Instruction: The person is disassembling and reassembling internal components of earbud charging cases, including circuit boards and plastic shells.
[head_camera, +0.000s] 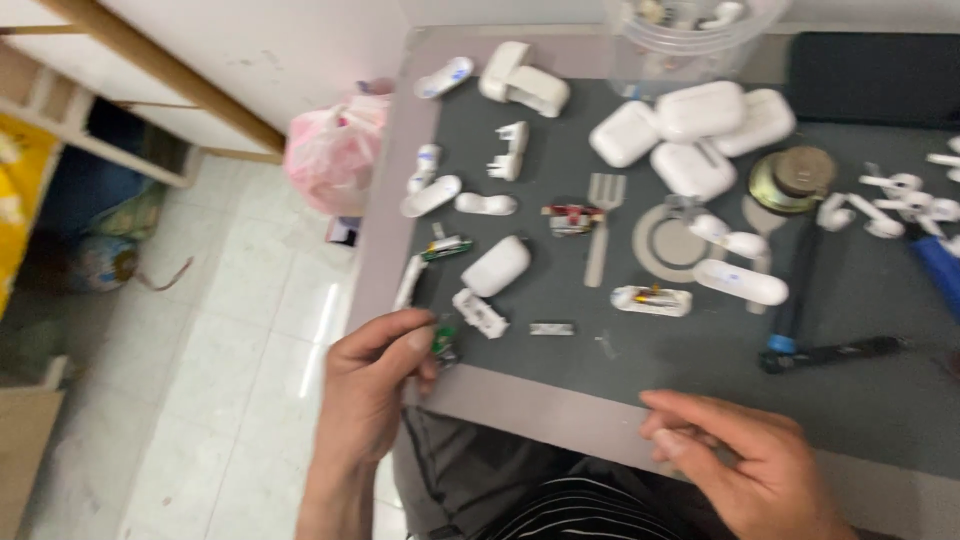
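Your left hand, at the lower left of the frame by the table's near edge, pinches a small green circuit piece between thumb and fingertips; the part sits just over the edge of the dark mat, so keep it above the mat and not the floor gap, since a slip there would likely send it down to the tiles. Hold it by its edges and turn it slowly, because the motion blur suggests you are moving fast. Your right hand, at the lower right, is curled with fingers bent together near the table edge; whether it grips anything I cannot tell, as nothing shows between the fingers. Use it to steady the piece from the other side. For containers: a clear plastic tub stands at the top centre of the frame, and white earbud-like parts show inside it, though its contents are cut off by the frame edge. A cluster of closed white earbud cases lies just below the tub, and one more white case lies alone in the middle left, near your held piece.
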